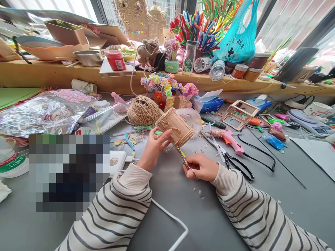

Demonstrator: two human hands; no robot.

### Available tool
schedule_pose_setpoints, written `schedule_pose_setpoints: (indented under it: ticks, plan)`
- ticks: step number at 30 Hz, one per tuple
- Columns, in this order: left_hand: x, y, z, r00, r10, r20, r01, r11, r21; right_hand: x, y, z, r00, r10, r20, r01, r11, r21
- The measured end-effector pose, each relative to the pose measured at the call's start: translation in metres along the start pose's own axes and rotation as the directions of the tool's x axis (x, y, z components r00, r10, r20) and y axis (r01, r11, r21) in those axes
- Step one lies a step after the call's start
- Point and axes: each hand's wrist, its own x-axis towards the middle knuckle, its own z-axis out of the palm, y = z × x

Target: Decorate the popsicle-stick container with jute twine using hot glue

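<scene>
My left hand (154, 148) is closed on a small wooden stick box (181, 126) with twine wound along its edges. The box is tilted above the table, and a loose loop of twine lies across its face. In my right hand (202, 167) is a small pair of metal scissors (184, 159), their blades pointing up at the box's lower edge. Whether the blades touch the twine I cannot tell. Just behind the box sits a ball of twine (143, 111). A clear round plastic piece (192, 120) shows partly behind the box.
Right of my hands lie a pink glue gun (227, 137) with a black cord, large black-handled scissors (237, 164) and a wooden frame (240, 115). A white cable (170, 216) crosses the table near my left arm. Crochet flowers (164, 85) and a cluttered ledge (146, 78) stand behind.
</scene>
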Motion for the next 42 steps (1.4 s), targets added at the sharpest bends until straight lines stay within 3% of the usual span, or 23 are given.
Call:
schedule_pose_setpoints:
  ticks: [24,42]
  plan:
    - [0.0029,-0.0057,-0.0052,0.987,-0.156,0.049,0.154,0.988,0.027,0.0062,0.0028,-0.0054,1.0,-0.03,0.006,0.03,0.998,-0.06]
    - [0.0027,-0.0077,-0.0055,0.991,-0.129,0.041,0.128,0.992,0.019,0.0084,-0.0009,-0.0038,1.0,0.01,-0.008,-0.011,0.999,-0.052]
